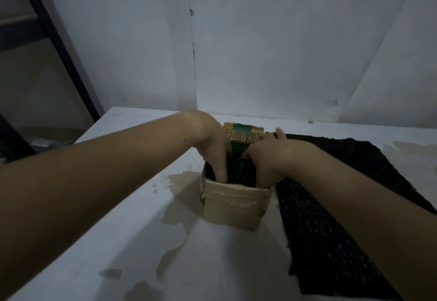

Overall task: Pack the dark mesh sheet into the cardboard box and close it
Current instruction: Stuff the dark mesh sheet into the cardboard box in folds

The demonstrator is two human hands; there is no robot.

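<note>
Left hand: reaches down into the cardboard box, fingers fairly straight, pressing on the dark mesh sheet.
Right hand: dips in along the box's right wall, thumb raised; fingertips hidden, so I cannot tell its hold.
Mesh: fills the open top; more lies flat on the white table, just right of the box.
Printed flap: upright at the far side.
</note>
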